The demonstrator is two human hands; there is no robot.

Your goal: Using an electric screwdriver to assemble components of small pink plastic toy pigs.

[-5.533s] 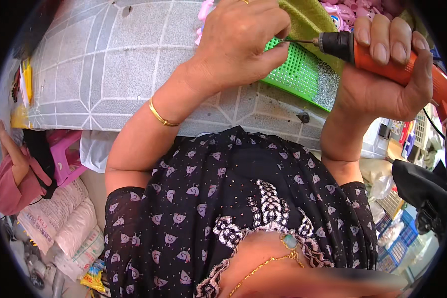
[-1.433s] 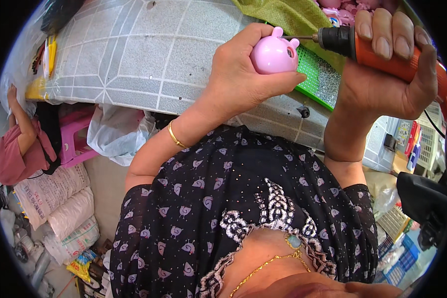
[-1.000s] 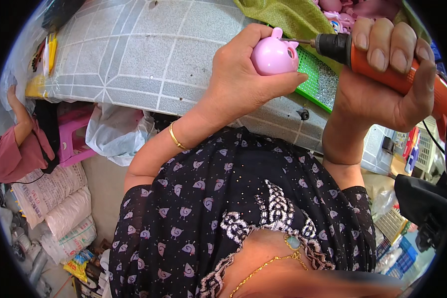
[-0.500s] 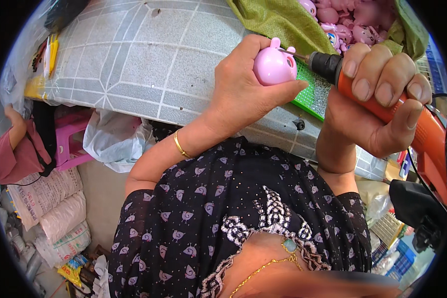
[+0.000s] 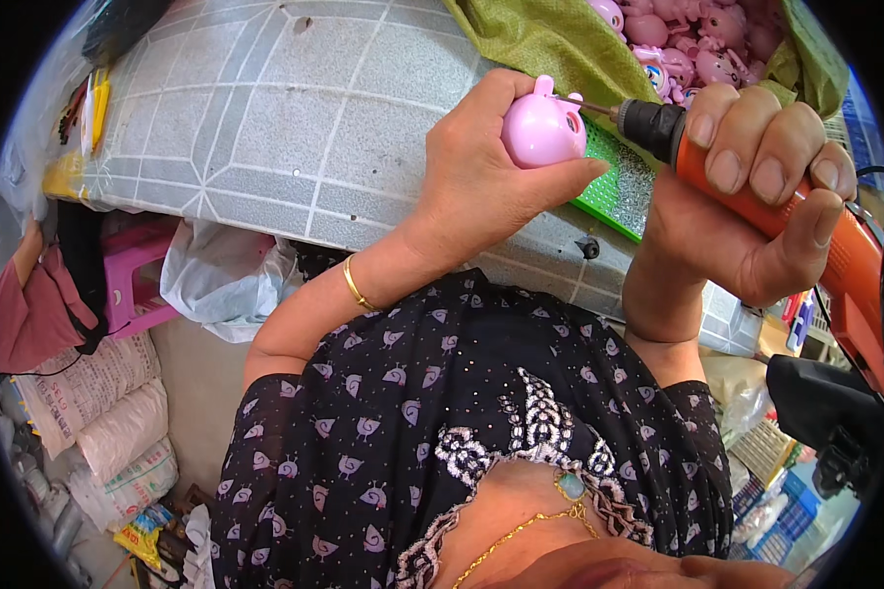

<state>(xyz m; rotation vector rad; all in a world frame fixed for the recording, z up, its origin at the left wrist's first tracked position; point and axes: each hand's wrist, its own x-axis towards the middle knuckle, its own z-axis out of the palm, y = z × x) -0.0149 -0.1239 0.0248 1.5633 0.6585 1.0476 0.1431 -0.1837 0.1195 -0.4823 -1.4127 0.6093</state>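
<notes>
My left hand [image 5: 481, 162] is closed round a pink plastic toy head [image 5: 540, 133] with small ears and a round hole on its right side. In my right hand [image 5: 756, 196] is an orange electric screwdriver [image 5: 722, 182] with a black nose, fingers wrapped over its body. Its thin metal bit [image 5: 587, 105] points left and its tip is at the toy head, between the ears. Whether a screw sits at the tip is too small to tell. Below both hands lies a green perforated tray [image 5: 614, 191] with many small shiny metal pieces in it.
An olive woven sack [image 5: 535, 44] holding several pink toy parts [image 5: 697, 49] lies at the back right of the grey tiled-pattern table [image 5: 265, 108]. A small black piece [image 5: 587, 247] rests near the front edge. At left are a pink stool [image 5: 133, 280] and another person's sleeve [image 5: 39, 314].
The screwdriver and my right hand have shifted slightly right, and more of the bit shows. My left hand and the toy head stay nearly still. The other person's arm at left has moved.
</notes>
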